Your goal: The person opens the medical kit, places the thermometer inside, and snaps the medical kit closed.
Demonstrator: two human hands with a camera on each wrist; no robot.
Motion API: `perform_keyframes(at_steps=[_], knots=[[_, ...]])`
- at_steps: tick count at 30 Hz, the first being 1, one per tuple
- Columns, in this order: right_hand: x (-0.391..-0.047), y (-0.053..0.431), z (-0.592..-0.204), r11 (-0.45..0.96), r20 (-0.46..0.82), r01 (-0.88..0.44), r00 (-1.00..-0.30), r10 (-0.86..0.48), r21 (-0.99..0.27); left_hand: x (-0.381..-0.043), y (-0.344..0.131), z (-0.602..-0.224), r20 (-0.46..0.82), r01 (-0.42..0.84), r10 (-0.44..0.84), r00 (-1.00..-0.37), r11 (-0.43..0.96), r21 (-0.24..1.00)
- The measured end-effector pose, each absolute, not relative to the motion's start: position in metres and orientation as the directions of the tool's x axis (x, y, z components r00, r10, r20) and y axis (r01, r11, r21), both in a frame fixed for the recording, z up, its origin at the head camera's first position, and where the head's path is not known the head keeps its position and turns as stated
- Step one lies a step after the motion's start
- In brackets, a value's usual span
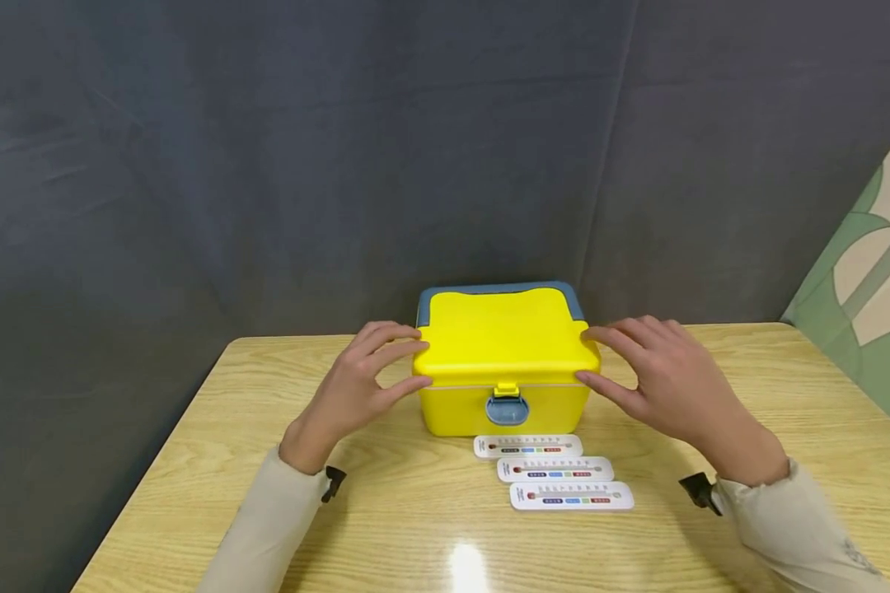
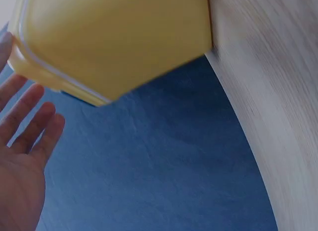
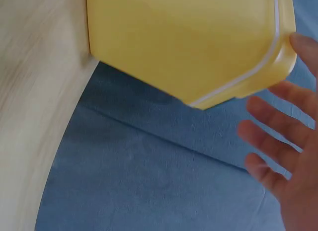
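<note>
A yellow storage box (image 1: 508, 346) with a blue-grey handle (image 1: 498, 288) stands upright on the table, its lid down. On its front is a blue-grey latch (image 1: 508, 409) below a yellow catch (image 1: 506, 389). My left hand (image 1: 363, 371) is at the lid's left end, thumb and first fingertips right at the edge, other fingers spread. At the opposite end my right hand (image 1: 660, 375) mirrors it, thumb low at the front corner and index finger higher. Both wrist views show the fingers nearly straight beside the lid (image 2: 37, 67), the lower ones off the box.
Three white thermometers lie flat before the box: a far one (image 1: 528, 446), a middle one (image 1: 555, 469) and a near one (image 1: 572, 496). A dark cloth (image 1: 341, 165) hangs behind the wooden table (image 1: 386, 527). A green leaf-patterned surface (image 1: 868, 280) borders the right side.
</note>
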State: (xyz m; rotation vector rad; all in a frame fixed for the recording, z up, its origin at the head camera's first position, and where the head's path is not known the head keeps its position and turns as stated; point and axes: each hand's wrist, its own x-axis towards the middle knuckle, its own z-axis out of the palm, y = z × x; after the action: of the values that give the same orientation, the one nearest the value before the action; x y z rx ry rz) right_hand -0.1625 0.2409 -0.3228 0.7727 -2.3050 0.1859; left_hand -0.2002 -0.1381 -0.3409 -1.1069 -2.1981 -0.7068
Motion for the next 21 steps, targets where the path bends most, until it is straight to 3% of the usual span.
perform_keyframes(at_steps=[7,21], knots=[[-0.160,0.242,-0.322,0.833,0.567,-0.550,-0.666,-0.484,0.065,-0.206,-0.146,-0.347,0.667,0.837,0.530,-0.523,0.464,0.288],[-0.157,0.239,-0.321,0.795,0.601,-0.600,-0.604,-0.523,0.089,-0.208,-0.140,-0.355,0.724,0.871,0.501,-0.475,0.386,0.304]])
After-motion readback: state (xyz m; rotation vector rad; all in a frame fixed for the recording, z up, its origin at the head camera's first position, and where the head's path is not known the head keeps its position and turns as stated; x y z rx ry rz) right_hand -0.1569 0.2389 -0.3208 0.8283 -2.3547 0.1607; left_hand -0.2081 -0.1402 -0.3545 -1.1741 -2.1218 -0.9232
